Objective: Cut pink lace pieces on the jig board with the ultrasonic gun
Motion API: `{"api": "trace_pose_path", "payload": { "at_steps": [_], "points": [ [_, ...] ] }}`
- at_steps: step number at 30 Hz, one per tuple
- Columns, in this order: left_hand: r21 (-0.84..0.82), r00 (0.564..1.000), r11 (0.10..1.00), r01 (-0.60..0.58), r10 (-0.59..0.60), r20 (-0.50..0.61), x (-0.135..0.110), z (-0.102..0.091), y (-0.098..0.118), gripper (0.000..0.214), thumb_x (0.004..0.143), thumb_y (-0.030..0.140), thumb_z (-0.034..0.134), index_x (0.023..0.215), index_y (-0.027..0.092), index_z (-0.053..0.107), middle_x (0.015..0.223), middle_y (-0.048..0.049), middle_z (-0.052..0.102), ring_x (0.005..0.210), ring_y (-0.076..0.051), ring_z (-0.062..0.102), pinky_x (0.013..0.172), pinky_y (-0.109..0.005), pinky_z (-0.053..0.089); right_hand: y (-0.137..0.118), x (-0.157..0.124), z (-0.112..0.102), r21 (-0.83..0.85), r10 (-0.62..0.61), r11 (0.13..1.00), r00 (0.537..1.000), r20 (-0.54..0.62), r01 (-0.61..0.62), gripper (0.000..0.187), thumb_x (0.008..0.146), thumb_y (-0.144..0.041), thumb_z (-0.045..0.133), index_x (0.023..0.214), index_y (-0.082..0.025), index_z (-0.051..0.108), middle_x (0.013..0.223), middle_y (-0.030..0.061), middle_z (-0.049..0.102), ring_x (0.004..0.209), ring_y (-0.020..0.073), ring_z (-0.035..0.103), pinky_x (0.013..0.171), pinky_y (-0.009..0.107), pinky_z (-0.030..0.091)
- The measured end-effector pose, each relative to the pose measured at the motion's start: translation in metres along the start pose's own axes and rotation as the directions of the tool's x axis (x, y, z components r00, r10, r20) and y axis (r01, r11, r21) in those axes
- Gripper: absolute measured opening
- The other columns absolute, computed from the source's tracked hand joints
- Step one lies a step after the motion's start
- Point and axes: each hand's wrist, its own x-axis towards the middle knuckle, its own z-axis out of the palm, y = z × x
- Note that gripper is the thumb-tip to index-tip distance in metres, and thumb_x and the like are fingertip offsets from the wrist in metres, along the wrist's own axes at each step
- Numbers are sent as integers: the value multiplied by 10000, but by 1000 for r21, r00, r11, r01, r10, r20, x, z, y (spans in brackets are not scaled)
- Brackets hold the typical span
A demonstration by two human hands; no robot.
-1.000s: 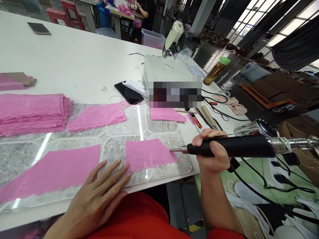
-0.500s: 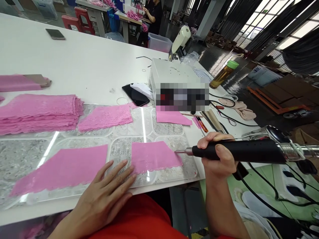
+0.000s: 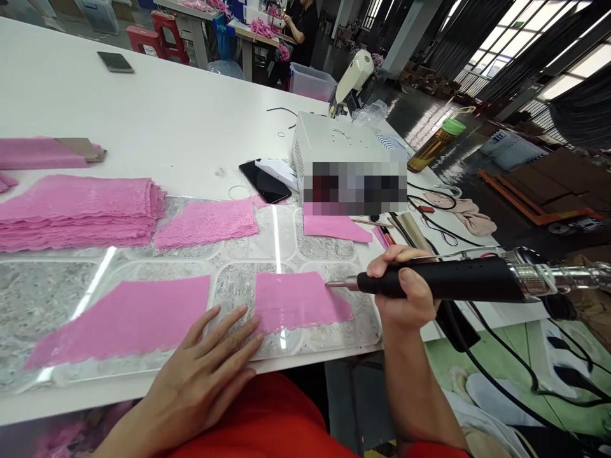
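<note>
Our right hand is wrapped around the black-handled tool, tip at the smaller pink piece, just below centre frame; our left hand lies flat, loosely spread, lower left.

A textile workshop: stacked pink fabric, white worktable, cardboard boxes

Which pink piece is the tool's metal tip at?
The front-row piece on the right: the metal tip is at its slanted edge; others lie farther off.

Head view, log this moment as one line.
left hand: spread, fingertips at front-right pink piece; right hand: gripping black-handled tool; tool tip: at that piece's slanted edge
</note>
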Motion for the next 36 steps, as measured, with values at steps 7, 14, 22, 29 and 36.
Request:
{"api": "trace_pose_path", "payload": {
  "at_steps": [7,14,22,29,36],
  "points": [
    [25,998,999,-37,36,43,-3,1,-1,401,923,184,566,1324,183,569,1355,-57,605,1386,-261,417,1214,-467,203,1,0,0,-16,-8,1000,1000,30,9,85,710,-254,589,764,-194,564,737,-10,558,499,105,532,461,276,455],
    [-49,997,998,49,-52,-60,-1,3,7,343,933,188,537,1269,198,602,1302,-38,645,1351,-242,467,1206,-457,233,0,2,8,-7,-19,1000,1000,-17,18,99,679,-253,565,757,-192,575,731,-5,551,483,103,520,462,282,447],
    [-38,999,999,34,-35,-24,-3,-1,5,385,905,209,592,1290,194,584,1284,-65,654,1368,-239,447,1215,-463,236,8,-5,40,15,7,1000,999,41,-7,100,715,-277,590,771,-205,548,767,-13,529,513,96,521,499,291,464],
    [-72,998,996,47,-50,-46,-3,-1,6,325,927,198,559,1246,173,615,1309,-51,640,1362,-240,453,1216,-456,218,13,-6,46,17,34,999,997,72,-35,73,714,-232,580,779,-203,564,774,-19,545,526,101,538,524,301,481],
    [-74,998,996,44,-48,-46,-4,0,6,318,926,190,561,1239,171,615,1297,-50,647,1366,-240,447,1214,-456,221,14,-6,44,44,22,999,996,87,-26,59,712,-204,589,768,-193,571,764,-15,557,534,105,551,528,297,475]
  ]
}}
